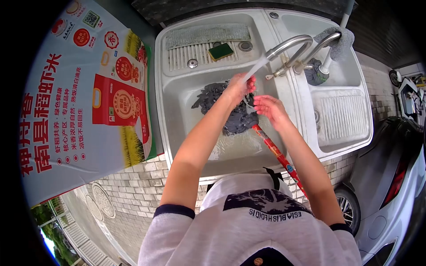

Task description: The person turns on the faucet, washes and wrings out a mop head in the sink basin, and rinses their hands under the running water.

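Observation:
A mop lies in the large basin, with its wet dark grey cloth-strip head (242,119) spread over the bottom. Its red patterned handle (277,153) slants down over the front rim, past my right forearm. Water from the curved metal tap (290,43) runs onto my left hand (239,88), above the mop head. The fingers of that hand are curled, and what they hold, if anything, is hidden. Just to the right, my right hand (270,108) hovers over the mop head with its fingers loosely bent and apart. I see nothing held in it.
A green-and-yellow sponge (220,52) rests on the ribbed ledge behind the basin. Beside it, the second sink (339,153) holds another grey mop head (316,73) below a second tap (326,40). A printed banner (62,115) stands left; a parked car (386,177) is at right.

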Demonstrator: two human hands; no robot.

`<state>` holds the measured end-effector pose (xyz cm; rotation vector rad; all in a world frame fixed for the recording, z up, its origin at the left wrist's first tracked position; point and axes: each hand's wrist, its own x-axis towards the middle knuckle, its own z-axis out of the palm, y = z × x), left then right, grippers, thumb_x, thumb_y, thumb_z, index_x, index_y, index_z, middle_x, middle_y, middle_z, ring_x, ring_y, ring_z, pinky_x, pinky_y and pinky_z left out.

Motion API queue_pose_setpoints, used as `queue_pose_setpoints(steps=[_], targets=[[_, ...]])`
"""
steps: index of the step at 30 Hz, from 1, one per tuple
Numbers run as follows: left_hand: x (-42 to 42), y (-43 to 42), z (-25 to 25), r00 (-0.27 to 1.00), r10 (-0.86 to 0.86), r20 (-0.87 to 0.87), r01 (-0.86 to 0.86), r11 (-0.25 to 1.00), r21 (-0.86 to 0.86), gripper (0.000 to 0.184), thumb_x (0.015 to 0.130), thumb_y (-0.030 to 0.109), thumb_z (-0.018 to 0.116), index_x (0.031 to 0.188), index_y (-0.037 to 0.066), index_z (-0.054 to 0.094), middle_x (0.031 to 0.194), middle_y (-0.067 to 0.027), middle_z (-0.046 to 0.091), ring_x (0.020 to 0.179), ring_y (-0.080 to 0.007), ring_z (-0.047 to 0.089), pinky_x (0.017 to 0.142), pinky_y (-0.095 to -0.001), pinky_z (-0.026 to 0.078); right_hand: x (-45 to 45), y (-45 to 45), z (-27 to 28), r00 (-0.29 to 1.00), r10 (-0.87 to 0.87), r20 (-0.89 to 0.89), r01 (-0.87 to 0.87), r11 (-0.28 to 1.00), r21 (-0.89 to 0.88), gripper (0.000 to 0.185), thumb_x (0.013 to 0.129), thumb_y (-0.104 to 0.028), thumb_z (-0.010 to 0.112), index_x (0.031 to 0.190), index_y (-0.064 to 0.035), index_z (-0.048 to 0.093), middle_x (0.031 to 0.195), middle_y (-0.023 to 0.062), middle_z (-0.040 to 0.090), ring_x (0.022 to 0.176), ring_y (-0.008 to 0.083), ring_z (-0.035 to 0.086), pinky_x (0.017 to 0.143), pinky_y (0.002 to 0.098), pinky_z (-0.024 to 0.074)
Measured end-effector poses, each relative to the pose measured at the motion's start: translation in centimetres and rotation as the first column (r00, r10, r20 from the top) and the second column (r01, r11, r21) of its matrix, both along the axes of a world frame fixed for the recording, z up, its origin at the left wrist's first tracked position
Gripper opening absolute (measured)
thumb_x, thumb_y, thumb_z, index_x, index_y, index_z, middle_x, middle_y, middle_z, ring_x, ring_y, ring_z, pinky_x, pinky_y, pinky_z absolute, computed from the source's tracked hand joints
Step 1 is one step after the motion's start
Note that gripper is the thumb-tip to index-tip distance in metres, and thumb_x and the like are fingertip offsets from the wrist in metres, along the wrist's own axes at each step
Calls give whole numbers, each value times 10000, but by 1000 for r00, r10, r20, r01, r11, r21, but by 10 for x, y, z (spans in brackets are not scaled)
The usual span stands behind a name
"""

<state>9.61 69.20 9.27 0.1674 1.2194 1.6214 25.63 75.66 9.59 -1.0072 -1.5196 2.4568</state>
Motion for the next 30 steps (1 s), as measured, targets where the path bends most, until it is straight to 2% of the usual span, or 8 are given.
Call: queue_pose_setpoints(steps=[3, 6, 8, 11, 20, 24, 25, 30], targets=[[-6, -4, -6, 985, -131, -117, 129, 991, -25, 297, 868, 252, 558, 628, 93, 488, 636, -35, 551, 569, -128, 545, 509, -233, 415, 30, -15, -71, 921, 108, 375, -321, 756, 571, 319, 820, -219, 570, 1057, -6, 571, 925, 173, 616, 825, 275, 613, 750, 375, 488], [-6, -16, -45, 848, -199, -491, 131, 977, -169, 311, 868, 316, 556, 730, 37, 563, 776, -77, 593, 719, -187, 574, 653, -287, 453, 52, -47, -90, 754, 35, 656, -631, 317, 708, 400, 796, -212, 572, 1142, -30, 484, 980, 202, 583, 881, 333, 602, 775, 420, 480], [-8, -37, -121, 471, -287, -834, 69, 955, -290, 332, 865, 341, 549, 919, 23, 622, 981, -126, 584, 901, -263, 562, 801, -371, 454, 57, -60, -81, 691, 74, 719, -689, 367, 625, 413, 795, -207, 567, 1151, -40, 439, 1013, 201, 567, 912, 351, 591, 785, 427, 477], [12, -99, -166, 401, -381, -833, 14, 912, -411, 484, 849, 380, 563, 1232, 95, 487, 1229, -182, 458, 1083, -354, 471, 957, -424, 365, 62, -71, -80, 634, 82, 769, -730, 391, 561, 411, 787, -224, 577, 1119, -42, 418, 1013, 207, 571, 917, 363, 589, 786, 437, 477], [30, -183, -161, 764, -384, -518, 47, 834, -549, 504, 837, 363, 602, 1219, 82, 429, 1080, -217, 572, 987, -339, 565, 825, -381, 441, 68, -76, -82, 570, 128, 812, -779, 398, 484, 307, 764, -282, 609, 928, -35, 530, 840, 209, 619, 857, 369, 601, 743, 458, 477], [18, -201, -167, 762, -319, -564, 3, 872, -489, 436, 825, 359, 620, 1121, 56, 517, 942, -197, 624, 870, -323, 604, 761, -346, 457, 71, -72, -75, 612, 170, 773, -747, 447, 493, 329, 744, -311, 642, 859, -17, 548, 841, 212, 613, 846, 381, 591, 731, 453, 470], [18, -203, -164, 791, -262, -553, -57, 868, -493, 343, 846, 328, 610, 1005, 30, 551, 845, -110, 591, 758, -156, 533, 709, -277, 429, 72, -72, -75, 614, 183, 767, -749, 441, 494, 335, 741, -313, 646, 861, -16, 548, 841, 214, 612, 844, 383, 589, 728, 456, 467], [26, -190, -160, 551, -104, -828, -424, 820, -386, 264, 813, 155, 627, 1051, 72, 548, 983, -119, 488, 881, -244, 509, 785, -314, 428, 77, -73, -75, 659, 198, 726, -718, 455, 527, 363, 735, -325, 660, 871, -8, 545, 832, 226, 605, 831, 392, 585, 717, 461, 459]])
